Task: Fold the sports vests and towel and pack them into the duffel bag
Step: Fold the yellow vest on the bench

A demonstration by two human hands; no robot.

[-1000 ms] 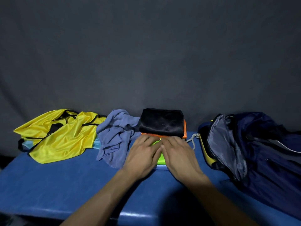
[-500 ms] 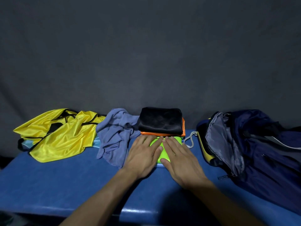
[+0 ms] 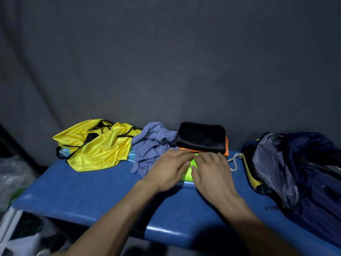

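Both my hands lie flat, fingers straight, on a folded lime-green vest (image 3: 192, 166) in the middle of the blue table (image 3: 92, 191). My left hand (image 3: 169, 168) covers its left half and my right hand (image 3: 212, 172) its right half, so only a strip of green shows between them. Just behind sits a folded black vest (image 3: 201, 139) on top of a folded orange one (image 3: 226, 149). A crumpled grey-blue towel (image 3: 151, 145) lies left of that stack. Further left a yellow vest (image 3: 96, 145) is spread unfolded. The navy duffel bag (image 3: 295, 169) gapes open at the right.
A white drawstring cord (image 3: 234, 159) trails from the bag toward my right hand. A dark grey cloth backdrop (image 3: 166, 61) rises behind the table. A light-blue item (image 3: 132, 156) peeks out under the yellow vest and towel. Blurred white objects (image 3: 16, 233) stand below the table's left front.
The view has shifted so everything sits further right and the table's left end shows. My hands stay flat on the green vest, covering more of it than half a second ago.
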